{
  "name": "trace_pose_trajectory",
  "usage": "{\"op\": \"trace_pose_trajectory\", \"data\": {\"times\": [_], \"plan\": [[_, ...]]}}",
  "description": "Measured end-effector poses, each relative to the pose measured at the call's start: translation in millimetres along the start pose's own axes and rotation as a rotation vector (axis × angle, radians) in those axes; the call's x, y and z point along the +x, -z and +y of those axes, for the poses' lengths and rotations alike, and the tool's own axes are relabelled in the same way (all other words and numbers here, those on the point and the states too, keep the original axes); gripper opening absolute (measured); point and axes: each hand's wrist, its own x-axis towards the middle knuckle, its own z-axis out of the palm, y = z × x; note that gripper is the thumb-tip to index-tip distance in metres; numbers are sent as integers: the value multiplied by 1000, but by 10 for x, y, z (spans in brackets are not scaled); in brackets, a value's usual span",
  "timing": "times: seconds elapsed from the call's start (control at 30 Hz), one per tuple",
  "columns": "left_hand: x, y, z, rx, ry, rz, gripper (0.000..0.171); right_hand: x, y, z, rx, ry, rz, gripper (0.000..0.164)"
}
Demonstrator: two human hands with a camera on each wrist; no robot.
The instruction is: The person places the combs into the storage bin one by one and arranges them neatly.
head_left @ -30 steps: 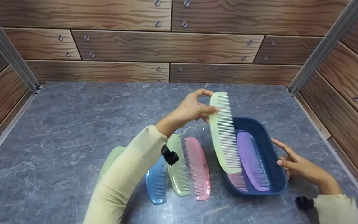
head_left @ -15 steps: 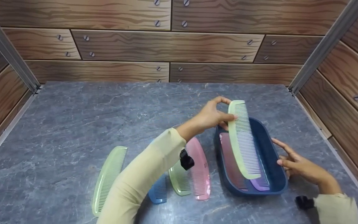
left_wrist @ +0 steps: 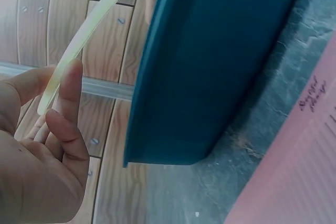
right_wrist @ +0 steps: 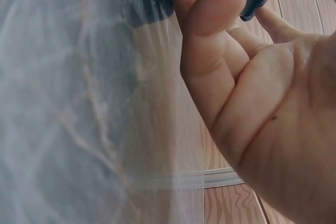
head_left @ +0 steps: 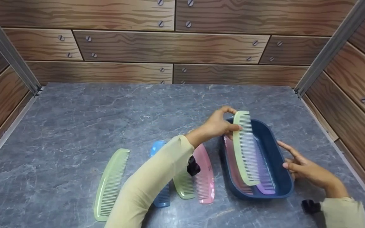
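Observation:
My left hand [head_left: 218, 124] pinches the upper end of a pale green comb [head_left: 245, 148] between thumb and fingers. In the head view the comb slants over a dark blue plastic tub [head_left: 269, 136], teeth facing right. The left wrist view shows this comb [left_wrist: 86, 27] edge-on beside the tub's outer wall [left_wrist: 194, 72]. Inside the tub lie a pink comb [head_left: 230, 152] and a purple comb [head_left: 266, 180], both partly covered by the green one. My right hand [head_left: 310, 171] touches the tub's right side with its thumb and index finger; its other fingers are partly hidden.
Left of the tub on the marbled table [head_left: 106, 117] lie a pink comb [head_left: 206, 177], a second green comb [head_left: 185, 185] and a blue comb [head_left: 162, 196], partly behind my left arm. Another green comb [head_left: 109, 186] lies farther left. Wood-patterned panels [head_left: 169, 47] enclose the table.
My left hand has carried the pale green comb rightward over the tub, then lowered it a little toward the combs inside. The right hand keeps its place against the tub.

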Motion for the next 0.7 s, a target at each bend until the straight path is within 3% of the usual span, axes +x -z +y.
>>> {"op": "trace_pose_trajectory", "data": {"times": [0.7], "plan": [[15, -18, -242, 70, 34, -13, 37, 4, 1, 4, -2, 2, 3, 71]]}}
